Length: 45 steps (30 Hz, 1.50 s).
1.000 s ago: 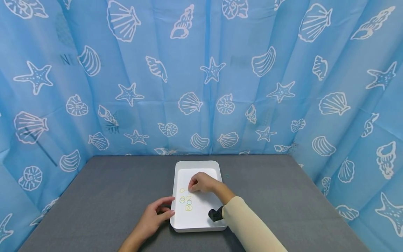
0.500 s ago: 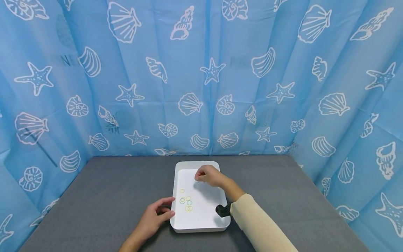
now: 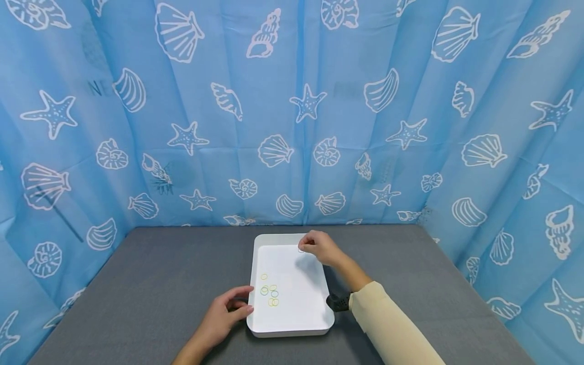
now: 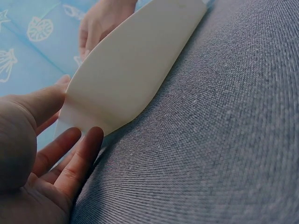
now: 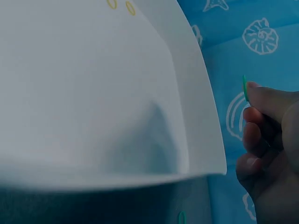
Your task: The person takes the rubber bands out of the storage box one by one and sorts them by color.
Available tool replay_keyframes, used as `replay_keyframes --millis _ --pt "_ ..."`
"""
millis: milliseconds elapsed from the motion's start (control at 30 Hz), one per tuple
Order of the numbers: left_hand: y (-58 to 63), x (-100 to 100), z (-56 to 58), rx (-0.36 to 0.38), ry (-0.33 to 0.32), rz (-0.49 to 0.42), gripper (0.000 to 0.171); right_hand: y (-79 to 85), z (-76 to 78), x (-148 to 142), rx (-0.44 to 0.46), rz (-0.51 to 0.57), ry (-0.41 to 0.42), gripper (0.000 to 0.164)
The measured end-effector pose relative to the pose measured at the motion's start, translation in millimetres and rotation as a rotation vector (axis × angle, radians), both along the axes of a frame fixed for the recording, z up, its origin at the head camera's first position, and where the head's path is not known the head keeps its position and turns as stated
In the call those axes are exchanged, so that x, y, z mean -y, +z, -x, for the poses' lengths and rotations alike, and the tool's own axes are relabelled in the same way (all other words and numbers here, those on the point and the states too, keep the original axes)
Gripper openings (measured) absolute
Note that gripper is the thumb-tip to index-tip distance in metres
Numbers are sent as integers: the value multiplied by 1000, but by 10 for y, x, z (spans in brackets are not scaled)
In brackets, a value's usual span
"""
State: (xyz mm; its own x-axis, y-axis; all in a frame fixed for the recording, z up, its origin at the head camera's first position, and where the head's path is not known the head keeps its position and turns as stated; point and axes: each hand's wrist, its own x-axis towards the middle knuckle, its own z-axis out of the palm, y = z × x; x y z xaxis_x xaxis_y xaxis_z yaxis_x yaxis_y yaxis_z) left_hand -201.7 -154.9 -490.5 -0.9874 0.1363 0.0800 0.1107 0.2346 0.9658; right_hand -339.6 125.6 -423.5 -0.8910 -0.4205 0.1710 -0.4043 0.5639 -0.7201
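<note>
Right hand (image 3: 323,248): at the tray's upper right corner, centre of the head frame. Thumb and forefinger pinched together on a green ring (image 5: 245,88), which stands on edge at the right of the right wrist frame. I cannot tell whether it is over the rim or past it.

Left hand (image 3: 223,313): lower centre, fingers apart, tips touching the outside of the tray's left wall; no ring seen in it.

White tray (image 3: 303,304): lower centre, on a grey table (image 3: 182,268). Several rings lie in its left half: a lone yellow ring (image 3: 264,277) uppermost, yellow and greenish ones clustered below, some overlapping.

A second green ring (image 5: 182,218) lies outside the tray, bottom of the right wrist frame. Blue shell-print curtain (image 3: 274,101) fills the upper frame.
</note>
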Motion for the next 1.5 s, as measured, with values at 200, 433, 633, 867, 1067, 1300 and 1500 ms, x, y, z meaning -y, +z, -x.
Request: replay_keyframes --millis 200,433,633,867,1067,1300,1500 --pt "-40 8 9 4 -10 -20 45 -104 1 -165 2 89 -51 8" --pt "-43 17 17 2 -5 -16 44 -165 24 -313 -25 121 -142 8" --pt "-35 21 18 -2 -5 -3 45 -223 64 -423 -39 117 -213 8" --pt "-34 19 17 -6 0 -2 44 -345 108 -554 -55 88 -272 7" --pt "-39 22 20 -3 -2 -8 45 -430 149 -642 -66 21 -339 6" --pt "-40 32 22 -5 -3 -13 45 -468 162 -692 -36 -21 -392 8" --pt "-58 37 26 -11 -8 -13 44 -518 171 -737 -25 -54 -436 10"
